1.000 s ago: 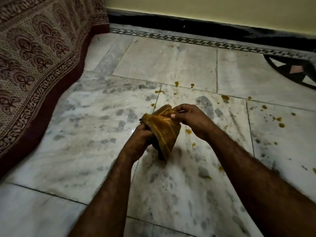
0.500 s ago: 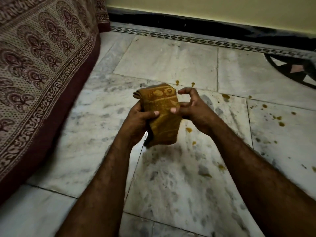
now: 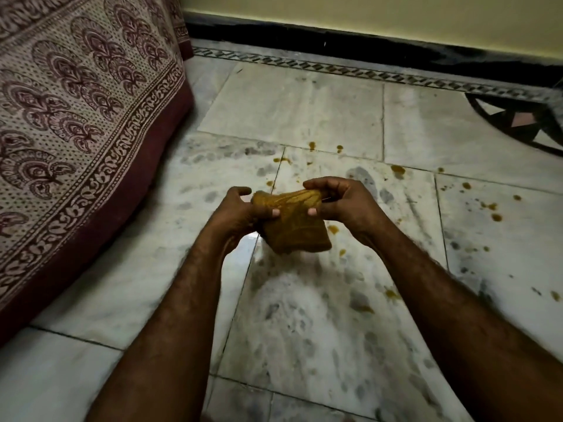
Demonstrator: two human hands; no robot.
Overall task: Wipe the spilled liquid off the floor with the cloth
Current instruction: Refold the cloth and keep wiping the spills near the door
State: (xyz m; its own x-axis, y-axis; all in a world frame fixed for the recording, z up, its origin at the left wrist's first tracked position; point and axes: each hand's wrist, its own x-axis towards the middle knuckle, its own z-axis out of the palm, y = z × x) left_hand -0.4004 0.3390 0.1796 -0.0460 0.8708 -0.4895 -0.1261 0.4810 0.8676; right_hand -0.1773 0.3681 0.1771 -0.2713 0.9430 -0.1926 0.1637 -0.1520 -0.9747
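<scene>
A folded mustard-yellow cloth [image 3: 294,226] hangs above the marble floor, held between both hands. My left hand [image 3: 236,213] grips its left edge, thumb on the front face. My right hand [image 3: 344,202] pinches its upper right corner. Brown-yellow drops of spilled liquid [image 3: 397,170] are scattered over the white marble floor [image 3: 304,315], mostly beyond and to the right of the cloth, with more spots [image 3: 495,216] at the right and a few [image 3: 391,293] under my right forearm.
A bed draped in a maroon patterned sheet [image 3: 76,117] fills the left side and reaches the floor. A dark skirting and yellow wall [image 3: 365,28] run along the back. A dark inlaid floor pattern [image 3: 524,123] lies at the far right.
The cloth has been refolded: it was raised and spread upright between both hands, and now sits lower and more bunched, held horizontally. The view has shifted slightly toward the bed.
</scene>
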